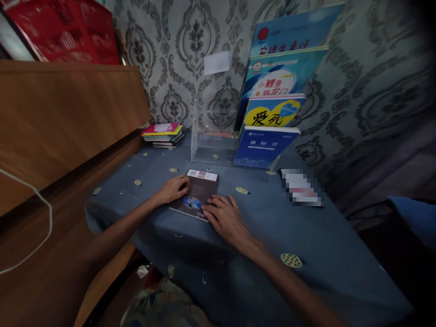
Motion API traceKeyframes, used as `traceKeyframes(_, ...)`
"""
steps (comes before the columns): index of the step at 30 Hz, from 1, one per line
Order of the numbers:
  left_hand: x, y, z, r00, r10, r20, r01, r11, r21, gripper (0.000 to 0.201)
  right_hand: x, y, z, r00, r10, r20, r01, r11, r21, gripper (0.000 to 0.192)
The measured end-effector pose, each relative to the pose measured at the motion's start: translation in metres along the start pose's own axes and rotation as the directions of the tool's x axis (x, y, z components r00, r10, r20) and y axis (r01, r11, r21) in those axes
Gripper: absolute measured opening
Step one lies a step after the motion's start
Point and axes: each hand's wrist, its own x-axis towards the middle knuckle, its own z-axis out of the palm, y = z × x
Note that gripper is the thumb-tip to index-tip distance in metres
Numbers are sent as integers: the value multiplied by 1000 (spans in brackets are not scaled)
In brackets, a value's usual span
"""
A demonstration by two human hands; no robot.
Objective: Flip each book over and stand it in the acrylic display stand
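A dark book (199,193) lies flat on the blue-clothed bench (306,236), just before the clear stand (213,145). Left hand (175,188) and right hand (225,218) press it, each grip released, palms flat.

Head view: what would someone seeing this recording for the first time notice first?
Both bare hands, the left hand and right hand, lie flat on a dark flat book at the middle of the blue-grey patterned tablecloth. Behind it, bright blue and yellow books stand tiered in a clear acrylic stand against the damask wall, with a small stack of colourful booklets to the left.
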Motion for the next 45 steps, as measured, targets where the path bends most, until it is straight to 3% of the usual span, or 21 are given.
traceKeyframes(6, 46, -24, 9, 998, 46, 46, -47, 998, 39, 24, 38, 43, 7, 998, 32, 49, -33, 999, 31, 36)
traceKeyframes(13, 52, -34, 16, 996, 66, 60, -72, 990, 119, 36, 81, 83, 23, 996, 74, 54, -75, 997, 15, 43)
traceKeyframes(19, 54, -31, 16, 996, 84, 32, -87, 989, 124, 33, 77, 88, 34, 997, 73, 10, -73, 997, 5, 47)
traceKeyframes(27, 52, -19, 16, 997, 79, 24, -82, 987, 141, 37, 74, 94, 28, 998, 42, 36, -44, 997, 62, 46)
traceKeyframes(34, 37, -5, 19, 997, 81, 9, -81, 992, 99, 37, 57, 84, 24, 999, 16, 32, -18, 999, 51, 47)
traceKeyframes(40, 11, 16, 20, 993, 117, 24, -118, 991, 57, 37, 3, 58, 9, 997, -54, 53, 51, 997, 66, 49)
traceKeyframes(42, 5, 20, 21, 992, 123, 24, -125, 990, 66, 38, -18, 46, -2, 986, -115, 118, 104, 990, 91, 57)
traceKeyframes(45, -1, 23, 23, 992, 123, 18, -124, 991, 50, 38, -43, 27, -18, 955, -212, 209, 187, 973, 136, 89)
